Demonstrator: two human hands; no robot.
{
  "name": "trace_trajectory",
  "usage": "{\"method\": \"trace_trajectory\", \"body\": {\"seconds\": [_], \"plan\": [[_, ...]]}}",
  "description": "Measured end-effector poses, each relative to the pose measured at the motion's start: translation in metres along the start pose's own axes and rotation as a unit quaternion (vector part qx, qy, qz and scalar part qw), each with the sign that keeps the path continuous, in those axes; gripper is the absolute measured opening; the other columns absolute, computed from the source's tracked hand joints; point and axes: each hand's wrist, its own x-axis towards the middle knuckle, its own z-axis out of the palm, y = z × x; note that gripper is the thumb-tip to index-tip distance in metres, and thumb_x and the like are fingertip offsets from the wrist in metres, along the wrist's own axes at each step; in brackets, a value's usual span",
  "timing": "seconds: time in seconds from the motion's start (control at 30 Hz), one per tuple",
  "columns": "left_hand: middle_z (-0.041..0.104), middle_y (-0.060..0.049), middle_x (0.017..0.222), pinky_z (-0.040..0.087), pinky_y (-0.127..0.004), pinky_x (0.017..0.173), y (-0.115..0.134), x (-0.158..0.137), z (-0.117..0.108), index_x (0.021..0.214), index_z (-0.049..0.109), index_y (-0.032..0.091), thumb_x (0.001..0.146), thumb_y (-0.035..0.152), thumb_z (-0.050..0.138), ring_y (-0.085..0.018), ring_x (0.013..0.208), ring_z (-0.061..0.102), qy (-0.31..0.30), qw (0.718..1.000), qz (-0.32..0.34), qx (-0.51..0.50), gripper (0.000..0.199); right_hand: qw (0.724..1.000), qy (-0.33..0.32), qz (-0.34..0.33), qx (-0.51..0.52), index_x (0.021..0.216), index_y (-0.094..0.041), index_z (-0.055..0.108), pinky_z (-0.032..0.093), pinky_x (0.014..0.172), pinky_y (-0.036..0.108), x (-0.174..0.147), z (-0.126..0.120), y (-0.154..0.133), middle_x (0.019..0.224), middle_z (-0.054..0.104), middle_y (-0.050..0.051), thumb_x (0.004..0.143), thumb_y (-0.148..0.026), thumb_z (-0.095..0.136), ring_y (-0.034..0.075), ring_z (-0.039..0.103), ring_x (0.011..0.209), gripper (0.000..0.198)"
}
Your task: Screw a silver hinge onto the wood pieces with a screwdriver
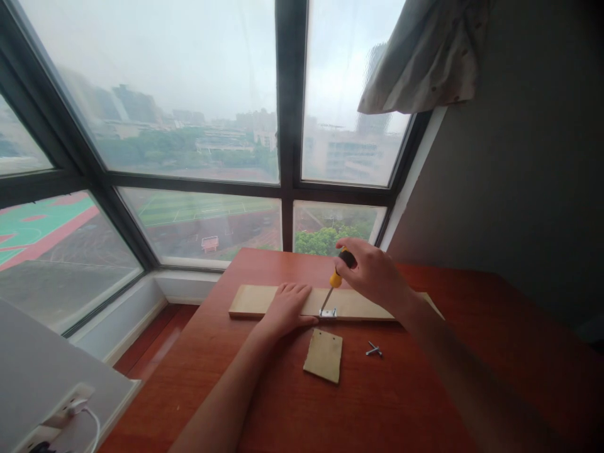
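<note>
A long, pale wooden board [363, 304] lies across the table. My left hand [289, 307] holds it, with the fingers over its top and the thumb along its front edge. On that front edge sits a small metal hinge [327, 313], just right of my left thumb. My right hand [370, 267] is closed around the handle of a yellow and black screwdriver [335, 279] from above. The screwdriver leans, its tip down at the left part of the hinge. Nearer to me is a small wooden piece [323, 357] with two holes by its far edge.
Screws [374, 350] lie crossed on the reddish table [377, 409], right of the small wooden piece. Windows [189, 151] rise behind the table, and a curtain [425, 63] hangs at upper right. A wall socket with a white plug [78, 407] is at lower left.
</note>
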Motion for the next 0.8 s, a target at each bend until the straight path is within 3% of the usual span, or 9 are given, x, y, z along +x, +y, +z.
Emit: {"method": "trace_trajectory", "body": {"seconds": [0.1,0.17,0.3,0.37,0.47,0.53,0.6,0.7,0.8], "plan": [[0.060,-0.009,0.128,0.034,-0.039,0.100,0.000,0.000,0.000,0.123,0.052,0.023,0.070,0.052,0.074,-0.030,0.117,0.052,0.000,1.000,0.002,-0.001,0.064,0.999,-0.031,-0.002,-0.028,0.100,-0.022,0.061,0.045,0.069,0.032,0.005,0.000,-0.006,0.096,0.067,0.006,0.090,-0.036,0.050,0.020,0.062,0.078,0.020],[0.060,-0.009,0.129,0.034,-0.040,0.100,-0.001,0.001,0.001,0.124,0.052,0.023,0.071,0.053,0.074,-0.030,0.117,0.052,-0.001,1.000,0.001,-0.001,0.065,0.999,-0.043,-0.018,-0.010,0.100,-0.021,0.060,0.045,0.074,0.032,0.009,0.002,-0.006,0.097,0.066,0.007,0.088,-0.029,0.051,0.021,0.062,0.085,0.017],[0.059,-0.009,0.130,0.034,-0.041,0.101,-0.001,0.001,0.002,0.125,0.051,0.024,0.070,0.053,0.074,-0.031,0.118,0.051,-0.001,1.000,-0.004,-0.001,0.066,0.993,-0.073,-0.062,0.067,0.117,-0.018,0.052,0.044,0.083,0.030,0.013,0.003,-0.002,0.116,0.062,0.010,0.078,-0.015,0.054,0.020,0.060,0.098,0.040],[0.059,-0.009,0.131,0.034,-0.041,0.101,-0.002,0.001,0.003,0.125,0.051,0.024,0.070,0.052,0.074,-0.031,0.118,0.051,0.000,1.000,-0.005,-0.003,0.066,0.993,-0.087,-0.053,0.063,0.117,-0.020,0.053,0.045,0.076,0.029,0.013,0.000,-0.002,0.110,0.064,0.008,0.081,-0.021,0.055,0.019,0.061,0.090,0.036],[0.059,-0.009,0.131,0.034,-0.041,0.101,-0.002,0.001,0.003,0.126,0.051,0.024,0.070,0.052,0.074,-0.030,0.119,0.051,-0.001,1.000,-0.003,-0.002,0.066,0.997,-0.071,-0.008,-0.010,0.100,-0.023,0.059,0.040,0.064,0.030,0.014,-0.003,-0.006,0.086,0.066,0.004,0.088,-0.039,0.051,0.018,0.059,0.072,0.022],[0.059,-0.009,0.131,0.034,-0.041,0.101,-0.002,0.001,0.002,0.126,0.051,0.024,0.070,0.052,0.074,-0.030,0.119,0.051,-0.002,1.000,-0.004,-0.001,0.066,0.997,-0.067,0.002,-0.023,0.095,-0.022,0.060,0.039,0.063,0.029,0.015,-0.002,-0.007,0.081,0.065,0.003,0.089,-0.039,0.050,0.018,0.058,0.069,0.021],[0.059,-0.009,0.131,0.034,-0.040,0.101,-0.001,0.001,0.002,0.126,0.051,0.024,0.071,0.053,0.073,-0.030,0.119,0.051,-0.004,1.000,-0.005,0.001,0.066,0.998,-0.067,-0.007,0.002,0.103,-0.021,0.059,0.040,0.067,0.029,0.015,0.000,-0.007,0.091,0.067,0.005,0.087,-0.031,0.051,0.018,0.060,0.076,0.020],[0.059,-0.009,0.130,0.034,-0.040,0.100,-0.001,0.001,0.001,0.126,0.051,0.024,0.070,0.053,0.074,-0.030,0.118,0.051,-0.005,1.000,-0.004,0.001,0.067,0.996,-0.074,-0.031,0.039,0.114,-0.019,0.055,0.041,0.072,0.028,0.014,0.002,-0.006,0.109,0.066,0.008,0.077,-0.017,0.053,0.019,0.060,0.087,0.036],[0.059,-0.009,0.131,0.034,-0.040,0.101,-0.001,0.001,0.001,0.126,0.051,0.024,0.071,0.053,0.073,-0.030,0.118,0.051,-0.004,1.000,-0.004,0.002,0.067,0.993,-0.094,-0.041,0.050,0.111,-0.021,0.056,0.040,0.067,0.027,0.012,-0.002,-0.009,0.106,0.066,0.006,0.075,-0.015,0.055,0.017,0.059,0.080,0.037]]}}
